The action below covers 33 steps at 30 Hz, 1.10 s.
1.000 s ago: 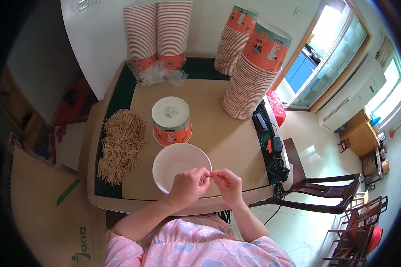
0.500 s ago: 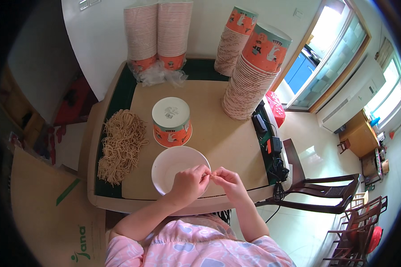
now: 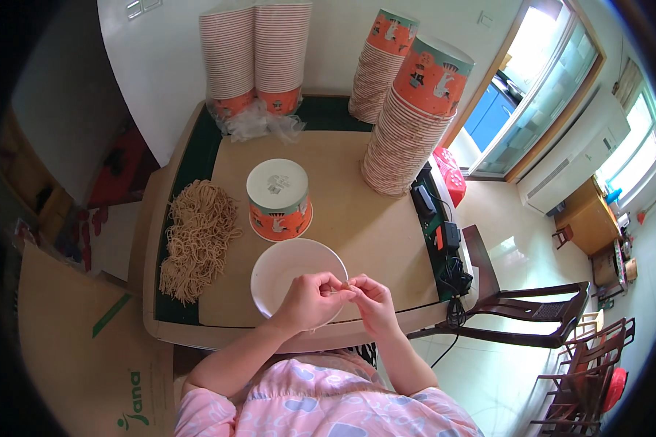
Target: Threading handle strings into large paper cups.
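My left hand (image 3: 312, 300) and my right hand (image 3: 372, 302) meet fingertip to fingertip over the near right rim of a paper tub (image 3: 278, 273), whose white inside shows. Both are closed in a pinch on a thin pale cord (image 3: 333, 293); a short end of it seems to hang below my left hand. Fingers hide most of the cord. Just beyond, an orange and green printed paper tub (image 3: 279, 218) stands upside down, its white base up. Left of it lies a loose heap of beige cords (image 3: 198, 240).
Two bagged stacks of tubs (image 3: 283, 54) stand at the table's back. At the right rise two more stacks, the nearer one (image 3: 408, 135) taller. A power strip with black cables (image 3: 453, 280) runs along the right edge, beside a dark wooden chair (image 3: 536, 317). A cardboard box (image 3: 80, 342) stands at left.
My fingers have shifted slightly, and a bit of pale cord now shows between them and below my left hand. The open tub sits a touch further right in the picture.
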### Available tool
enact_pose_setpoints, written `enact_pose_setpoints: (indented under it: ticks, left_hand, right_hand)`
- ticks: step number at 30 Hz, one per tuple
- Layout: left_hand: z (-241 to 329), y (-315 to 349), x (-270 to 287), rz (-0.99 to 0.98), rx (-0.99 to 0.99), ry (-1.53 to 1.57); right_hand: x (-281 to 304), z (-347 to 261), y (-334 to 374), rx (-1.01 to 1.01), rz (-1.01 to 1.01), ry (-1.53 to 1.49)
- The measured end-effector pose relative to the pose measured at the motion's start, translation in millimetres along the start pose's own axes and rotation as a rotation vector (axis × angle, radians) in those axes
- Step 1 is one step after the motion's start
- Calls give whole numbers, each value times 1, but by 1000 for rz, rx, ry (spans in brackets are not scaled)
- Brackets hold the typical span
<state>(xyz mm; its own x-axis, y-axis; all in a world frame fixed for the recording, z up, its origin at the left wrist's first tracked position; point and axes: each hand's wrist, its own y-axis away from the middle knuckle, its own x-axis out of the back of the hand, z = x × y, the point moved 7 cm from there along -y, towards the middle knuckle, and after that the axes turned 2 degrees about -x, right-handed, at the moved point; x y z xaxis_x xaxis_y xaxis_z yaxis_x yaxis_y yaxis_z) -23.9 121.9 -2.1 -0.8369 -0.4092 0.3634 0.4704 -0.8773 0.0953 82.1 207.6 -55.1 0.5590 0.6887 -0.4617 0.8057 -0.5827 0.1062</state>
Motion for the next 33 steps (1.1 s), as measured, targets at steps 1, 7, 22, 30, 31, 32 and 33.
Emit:
enact_pose_setpoints:
  ticks: [1,7,22,30,31,32,33]
  left_hand:
    - [-5,-3,-1,-4,-2,65]
    - [-14,-11,-3,-90,-27,290]
    - [-7,-5,2,18,-112,111]
    - [9,4,13,100,-172,-3]
    - [7,5,12,98,-184,-2]
    - [7,6,12,97,-196,-2]
    - [6,7,12,97,-198,-2]
  right_hand:
    - [0,0,1,24,-10,-13]
    - [7,10,0,-25,-18,-126]
    - [0,-4,4,128,106,60]
    - [-13,-30,7,429,132,658]
    - [-17,-35,9,462,138,722]
    - [-19,-38,9,464,138,722]
    - [-22,-40,9,478,122,732]
